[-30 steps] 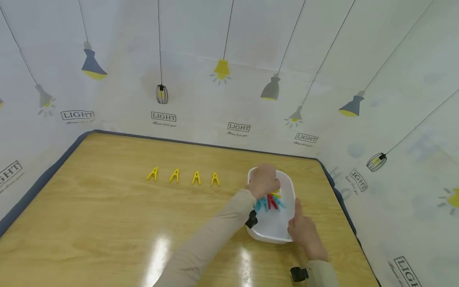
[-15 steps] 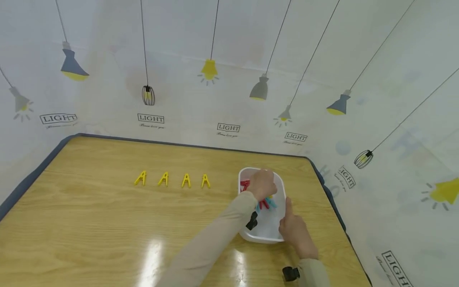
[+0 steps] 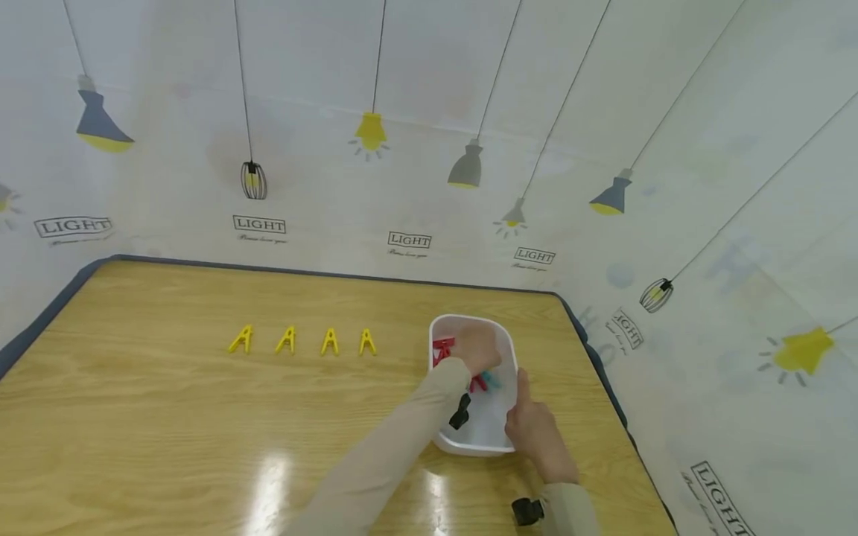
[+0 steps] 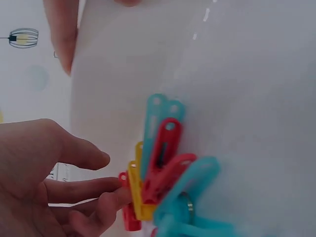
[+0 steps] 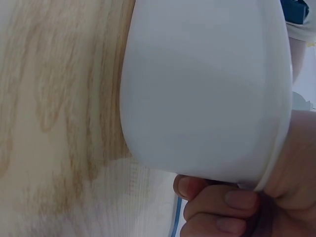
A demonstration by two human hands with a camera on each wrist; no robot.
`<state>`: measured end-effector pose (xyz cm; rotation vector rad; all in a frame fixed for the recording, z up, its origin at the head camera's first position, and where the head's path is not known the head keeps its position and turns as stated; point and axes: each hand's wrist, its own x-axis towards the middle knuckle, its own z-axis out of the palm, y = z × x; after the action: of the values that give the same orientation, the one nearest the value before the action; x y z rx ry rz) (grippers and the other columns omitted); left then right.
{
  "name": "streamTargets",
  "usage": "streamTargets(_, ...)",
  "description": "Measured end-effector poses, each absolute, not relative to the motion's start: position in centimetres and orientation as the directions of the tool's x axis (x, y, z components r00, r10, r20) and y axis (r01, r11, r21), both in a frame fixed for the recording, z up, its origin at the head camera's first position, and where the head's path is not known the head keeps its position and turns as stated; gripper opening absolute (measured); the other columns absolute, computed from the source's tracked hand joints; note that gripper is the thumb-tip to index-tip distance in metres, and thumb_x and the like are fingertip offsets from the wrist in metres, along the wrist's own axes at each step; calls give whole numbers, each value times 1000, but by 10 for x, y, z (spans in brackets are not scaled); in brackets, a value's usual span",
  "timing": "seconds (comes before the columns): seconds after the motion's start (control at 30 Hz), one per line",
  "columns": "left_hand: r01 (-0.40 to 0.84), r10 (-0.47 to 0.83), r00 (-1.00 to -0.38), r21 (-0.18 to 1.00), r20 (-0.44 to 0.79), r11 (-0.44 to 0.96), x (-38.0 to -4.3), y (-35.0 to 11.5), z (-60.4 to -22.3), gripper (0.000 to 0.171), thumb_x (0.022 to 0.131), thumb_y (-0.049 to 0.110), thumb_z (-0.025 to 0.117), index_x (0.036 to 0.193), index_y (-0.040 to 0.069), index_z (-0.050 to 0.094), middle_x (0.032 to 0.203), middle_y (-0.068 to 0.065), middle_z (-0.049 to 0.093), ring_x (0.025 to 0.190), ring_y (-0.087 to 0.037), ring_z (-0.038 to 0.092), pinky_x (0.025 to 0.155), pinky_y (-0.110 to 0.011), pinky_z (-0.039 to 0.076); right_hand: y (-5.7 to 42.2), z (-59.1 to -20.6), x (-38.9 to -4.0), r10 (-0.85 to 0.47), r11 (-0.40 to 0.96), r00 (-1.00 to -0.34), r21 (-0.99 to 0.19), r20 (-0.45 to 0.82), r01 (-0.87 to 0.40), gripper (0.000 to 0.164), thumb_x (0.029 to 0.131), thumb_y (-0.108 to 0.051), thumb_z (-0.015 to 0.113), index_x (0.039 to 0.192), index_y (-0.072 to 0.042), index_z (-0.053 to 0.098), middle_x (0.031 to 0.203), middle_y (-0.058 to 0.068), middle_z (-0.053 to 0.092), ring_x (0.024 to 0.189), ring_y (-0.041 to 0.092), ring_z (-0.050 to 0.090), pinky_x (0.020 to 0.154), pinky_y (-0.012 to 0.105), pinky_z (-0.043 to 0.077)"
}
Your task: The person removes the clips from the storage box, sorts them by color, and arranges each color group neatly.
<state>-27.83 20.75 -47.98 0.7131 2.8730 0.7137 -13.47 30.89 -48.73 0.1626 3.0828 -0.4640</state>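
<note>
My left hand (image 3: 477, 350) reaches into a white plastic tub (image 3: 488, 428). In the left wrist view its thumb stands apart from the fingers, and the fingertips touch a red clothespin (image 4: 131, 217) at the edge of a pile. That pile also has a yellow clothespin (image 4: 134, 190), blue clothespins (image 4: 190, 185) and other red ones, partly blurred. My right hand (image 3: 536, 435) grips the tub's right side, fingers curled under the rim outside. On the table left of the tub, several yellow clothespins stand apart in a row, from the leftmost clothespin (image 3: 241, 339) to the rightmost clothespin (image 3: 366, 342).
The wooden table (image 3: 201, 417) has a dark blue edge (image 3: 322, 275) along the back and sides. Behind it rises a pale wall covering (image 3: 322, 149) printed with lamps. Small black cameras sit on both wrists, the left wrist camera (image 3: 460, 412) over the tub.
The head view has swung right, so everything sits further left in it. My left hand has shifted slightly right and nearer inside the tub, uncovering red clothespins at its left. The right hand keeps its grip.
</note>
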Motion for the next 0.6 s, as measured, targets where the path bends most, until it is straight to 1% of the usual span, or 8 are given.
streamTargets(0.13,479,499,-863,455,84,751,-283,206,-489,19,78,16,73,66,14,59,60,4,51,56,-11,46,51,-28,44,309,-486,-134,100,950,-995,-295,-19,101,69,94,-2,52,152,4,16,64,16,58,55,24,54,54,41,47)
streamTargets(0.2,496,507,-856,442,105,747,-285,206,-493,20,75,12,72,63,14,56,57,5,49,53,-10,44,48,-28,42,310,-484,-134,103,948,-994,-299,-37,109,69,95,-2,51,154,5,14,63,14,57,54,22,52,53,39,46)
streamTargets(0.27,507,512,-852,426,114,749,-287,207,-496,21,75,11,71,63,16,55,58,6,49,54,-8,43,48,-27,41,310,-483,-134,106,949,-994,-293,-39,113,70,95,-2,51,154,5,14,63,14,56,54,22,52,53,38,46)
streamTargets(0.37,520,513,-848,399,134,755,-289,210,-498,18,74,12,71,64,16,56,60,6,53,56,-7,46,49,-29,47,311,-482,-134,112,952,-993,-284,-36,117,70,95,-2,52,154,5,14,65,15,58,55,23,53,55,39,48)
streamTargets(0.47,524,511,-848,357,137,773,-289,211,-498,14,74,12,70,66,16,59,65,5,61,61,-8,52,55,-31,52,311,-483,-135,108,951,-994,-288,-22,110,70,94,-2,52,153,6,15,67,18,61,58,25,57,57,42,50)
streamTargets(0.6,520,510,-852,298,114,801,-286,212,-500,8,77,12,68,71,14,63,73,2,69,67,-10,59,58,-31,55,310,-485,-134,109,944,-993,-311,-36,115,71,94,-2,52,153,5,14,69,19,61,59,26,57,59,43,51)
